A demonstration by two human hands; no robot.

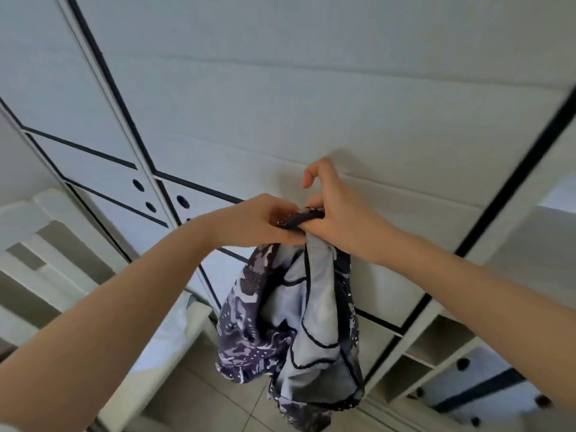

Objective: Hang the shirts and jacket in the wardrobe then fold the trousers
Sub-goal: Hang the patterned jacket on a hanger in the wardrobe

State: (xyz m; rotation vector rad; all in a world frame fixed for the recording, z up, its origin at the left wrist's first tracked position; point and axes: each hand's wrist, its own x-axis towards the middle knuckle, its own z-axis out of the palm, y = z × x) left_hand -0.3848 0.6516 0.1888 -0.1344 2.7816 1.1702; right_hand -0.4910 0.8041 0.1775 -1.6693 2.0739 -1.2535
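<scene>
A dark purple and grey patterned garment [290,325], turned partly inside out with its pale lining showing, hangs in front of the white wardrobe door [280,104]. My left hand [258,221] grips its dark top edge from the left. My right hand [336,213] grips the same bunched edge from the right, index finger raised and bent above it. The two hands touch at the fabric. No hanger is visible.
The wardrobe has white panels with black trim and round finger holes [138,185]. An open section with white shelves [436,344] lies at the lower right. A white surface [162,335] sits at the lower left above a tiled floor [218,400].
</scene>
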